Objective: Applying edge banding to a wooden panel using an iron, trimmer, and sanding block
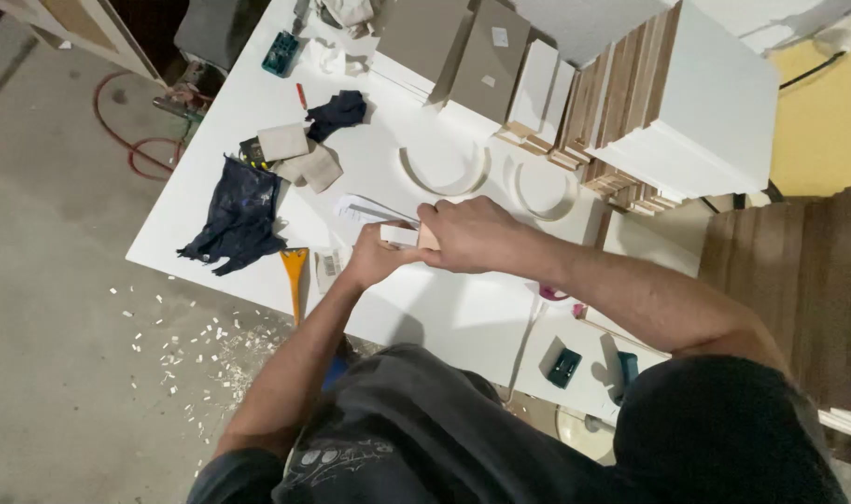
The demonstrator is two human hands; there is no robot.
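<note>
Both forearms extended forward, converging. Left hand curled, fingers closed. Right hand palm-down, fingers bent in grip, meeting left.

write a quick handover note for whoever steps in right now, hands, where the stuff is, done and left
Left hand: closed on the near end of a small white block.
Right hand: clamped over the block's far end, pressing it onto the white table.
Nearby: two curved white strips, orange scraper, dark cloth, stacked panels.
Done: cannot tell; chips lie on the floor.
Left: the block is in hand, not set down.

Bright overhead light, soft shadows, slight blur, dim floor edges.
</note>
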